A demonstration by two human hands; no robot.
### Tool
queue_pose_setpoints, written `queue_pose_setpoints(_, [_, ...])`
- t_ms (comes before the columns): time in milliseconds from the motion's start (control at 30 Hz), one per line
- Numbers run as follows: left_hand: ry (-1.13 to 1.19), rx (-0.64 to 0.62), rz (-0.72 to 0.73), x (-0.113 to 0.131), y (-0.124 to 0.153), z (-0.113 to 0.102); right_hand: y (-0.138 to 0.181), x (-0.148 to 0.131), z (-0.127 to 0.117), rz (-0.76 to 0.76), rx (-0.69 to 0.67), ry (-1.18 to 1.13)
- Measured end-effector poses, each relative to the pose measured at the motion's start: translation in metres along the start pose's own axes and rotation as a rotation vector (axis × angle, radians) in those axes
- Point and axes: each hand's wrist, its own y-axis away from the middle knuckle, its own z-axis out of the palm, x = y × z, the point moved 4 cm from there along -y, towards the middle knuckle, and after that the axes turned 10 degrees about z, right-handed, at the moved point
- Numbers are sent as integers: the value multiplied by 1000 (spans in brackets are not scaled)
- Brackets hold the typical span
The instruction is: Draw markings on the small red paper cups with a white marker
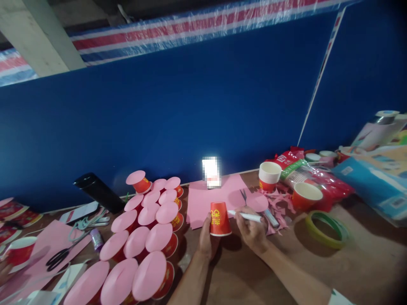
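My left hand (207, 237) is closed around a red paper cup (220, 220) with yellow printed characters. The cup is upside down, its white rim facing down. In my right hand (252, 231) is a white pen (251, 217), held as for writing, with its tip close to the cup's right side. Whether tip and cup touch, I cannot tell. Behind both hands lie sheets of pink paper (199, 203). Scissors (243, 197) rest on the paper, partly hidden behind my right hand. A pink paper disc (258, 201) lies beside them.
Left of my arm stand several red cups topped with pink discs (159, 237). Pink scraps (280, 203), stacked cups (269, 173), another cup (307, 195) and yellow-green tape rolls (327, 228) are at right. Another person's hand (4, 269) shows at far left, near black-handled scissors (57, 259).
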Motion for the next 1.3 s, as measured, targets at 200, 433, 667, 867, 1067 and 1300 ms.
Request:
queue_pose_setpoints(200, [113,42,-59,0,-2,-6,5,10,0,88,61,-112])
queue_pose_setpoints(433, [234,14,-164,6,1,0,6,4,0,31,34,-100])
queue_pose_setpoints(667, [265,-45,-179,2,-1,-3,5,-2,-1,-26,21,-100])
queue_pose_setpoints(867, [259,-85,-173,2,0,0,4,-5,0,-66,18,-89])
queue_pose_setpoints(1067, [222,-69,-171,2,0,0,3,-6,-1,-50,-5,-81])
queue_pose_setpoints(1300, [216,-54,-179,3,1,2,1,-8,-1,-57,-5,-80])
